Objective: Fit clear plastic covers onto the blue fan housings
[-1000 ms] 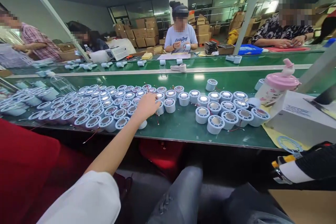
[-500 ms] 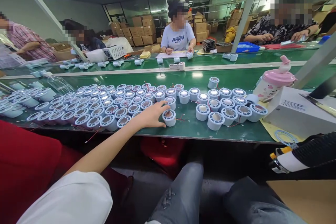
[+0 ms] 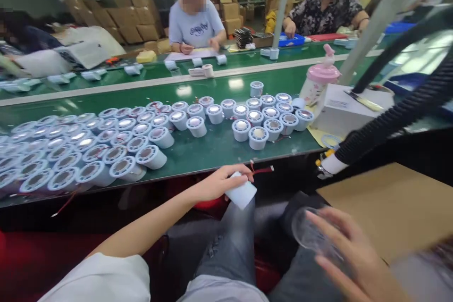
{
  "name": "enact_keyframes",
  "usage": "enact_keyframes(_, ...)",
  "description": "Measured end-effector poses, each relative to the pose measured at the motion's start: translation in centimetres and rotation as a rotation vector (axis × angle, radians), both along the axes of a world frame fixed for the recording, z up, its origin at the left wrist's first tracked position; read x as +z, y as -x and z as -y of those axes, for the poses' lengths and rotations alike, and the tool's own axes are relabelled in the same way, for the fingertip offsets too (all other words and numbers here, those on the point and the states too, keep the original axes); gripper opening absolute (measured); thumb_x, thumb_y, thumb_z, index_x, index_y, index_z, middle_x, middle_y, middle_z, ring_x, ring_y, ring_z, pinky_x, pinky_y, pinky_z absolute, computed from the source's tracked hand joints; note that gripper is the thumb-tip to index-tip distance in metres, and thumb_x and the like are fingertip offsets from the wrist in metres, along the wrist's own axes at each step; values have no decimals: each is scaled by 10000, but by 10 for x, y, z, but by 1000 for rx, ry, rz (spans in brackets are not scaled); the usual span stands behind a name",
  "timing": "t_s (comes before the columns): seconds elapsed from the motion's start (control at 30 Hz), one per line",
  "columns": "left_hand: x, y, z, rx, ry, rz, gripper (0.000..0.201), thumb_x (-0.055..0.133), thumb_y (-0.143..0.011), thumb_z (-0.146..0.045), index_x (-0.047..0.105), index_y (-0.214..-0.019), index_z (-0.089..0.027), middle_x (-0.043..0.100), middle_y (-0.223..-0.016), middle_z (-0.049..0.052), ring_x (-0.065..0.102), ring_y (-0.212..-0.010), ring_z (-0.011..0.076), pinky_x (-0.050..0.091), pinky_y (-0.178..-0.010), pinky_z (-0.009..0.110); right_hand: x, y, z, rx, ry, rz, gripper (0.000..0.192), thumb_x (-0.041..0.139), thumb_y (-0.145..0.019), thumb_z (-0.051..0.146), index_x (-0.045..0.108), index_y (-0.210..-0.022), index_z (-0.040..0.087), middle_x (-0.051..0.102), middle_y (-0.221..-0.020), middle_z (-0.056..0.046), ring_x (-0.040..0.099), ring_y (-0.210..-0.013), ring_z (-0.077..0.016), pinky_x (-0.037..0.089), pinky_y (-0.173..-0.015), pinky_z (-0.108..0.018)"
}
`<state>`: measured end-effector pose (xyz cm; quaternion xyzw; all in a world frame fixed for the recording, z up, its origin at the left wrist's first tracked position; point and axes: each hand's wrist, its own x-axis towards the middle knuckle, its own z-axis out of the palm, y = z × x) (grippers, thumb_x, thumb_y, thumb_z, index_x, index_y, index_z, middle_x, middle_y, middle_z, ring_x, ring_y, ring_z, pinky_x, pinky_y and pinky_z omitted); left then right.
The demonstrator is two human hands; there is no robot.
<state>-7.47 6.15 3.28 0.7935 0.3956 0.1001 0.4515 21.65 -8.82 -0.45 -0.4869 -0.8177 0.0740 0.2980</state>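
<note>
Left hand (image 3: 215, 184) grip clamped on housing (image 3: 241, 192); right hand (image 3: 348, 250) holds clear disc (image 3: 311, 235) (blurred); housings (image 3: 106, 146) crowd belt (image 3: 198, 151).

The housing (image 3: 241, 193) looks like matt pale plastic. The cover (image 3: 311, 236) is clear and glossy. At twelve o'clock, the green belt (image 3: 212, 151) shines smoothly.

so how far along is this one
Done: one white housing is off the green bench, red wire trailing. In hand: left hand grips it, right hand holds a clear disc. Left: the two are apart; many housings wait.
</note>
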Motion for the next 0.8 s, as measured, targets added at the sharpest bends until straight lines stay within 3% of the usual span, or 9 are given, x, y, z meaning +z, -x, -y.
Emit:
enact_keyframes(0.07,-7,-24,7,-182,198,79,372,398,-933,-437,624,-1033,-158,652,-946,51,606,-778,151,490,-675,241,3,18,-6,-22,10,61,500,537,-898,239,468,-1392,252,457,-1276,-144,573,-1089,-274,561,-829,-365)
enact_keyframes(0.17,-12,-52,15,-345,150,127,277,523,-902,-370,681,-1033,-183,633,-1008,59,606,-919,174,477,-833,275,8,36,-20,-143,107,139,476,562,-843,157,558,-1312,241,451,-1328,-168,526,-1116,-357,541,-842,-491)
enact_keyframes(0.27,-14,-66,21,-304,11,141,230,590,-876,-347,698,-1025,-208,602,-1005,57,593,-941,180,455,-877,298,12,34,-26,-187,284,89,299,569,-803,74,675,-1043,216,485,-1326,-140,514,-1131,-355,531,-850,-488)
enact_keyframes(0.4,-25,-71,27,-183,-10,249,352,701,-793,-417,669,-1082,-219,602,-1006,51,585,-930,181,466,-853,304,14,26,-23,-186,523,-207,48,624,-844,207,621,-797,215,520,-1212,-83,569,-1070,-267,516,-875,-417)
enact_keyframes(0.5,-35,-72,29,-151,5,307,551,808,-646,-481,674,-1117,-230,583,-1002,54,581,-906,188,485,-820,313,14,24,-23,-192,585,-376,228,520,-931,303,624,-749,214,534,-1089,-66,596,-947,-207,508,-814,-359)
enact_keyframes(0.6,-43,-71,28,-151,-19,352,602,851,-564,-484,701,-1097,-247,565,-1042,72,577,-975,217,492,-867,350,12,23,-25,-228,622,-513,290,527,-925,350,630,-695,207,548,-1039,-68,589,-916,-202,505,-699,-300)
enact_keyframes(0.7,-48,-69,27,-211,-28,363,662,870,-552,-438,676,-1162,-270,531,-1280,112,518,-1196,284,426,-1020,422,8,19,-27,-269,670,-682,315,611,-871,381,600,-618,194,580,-1005,-74,595,-958,-227,517,-684,-287)
enact_keyframes(0.8,-47,-68,30,-246,106,378,713,849,-614,-386,597,-1272,-277,550,-1336,113,515,-1241,297,463,-992,410,6,16,-29,-302,723,-898,346,697,-808,411,583,-573,184,625,-1004,-76,621,-934,-232,547,-702,-306)
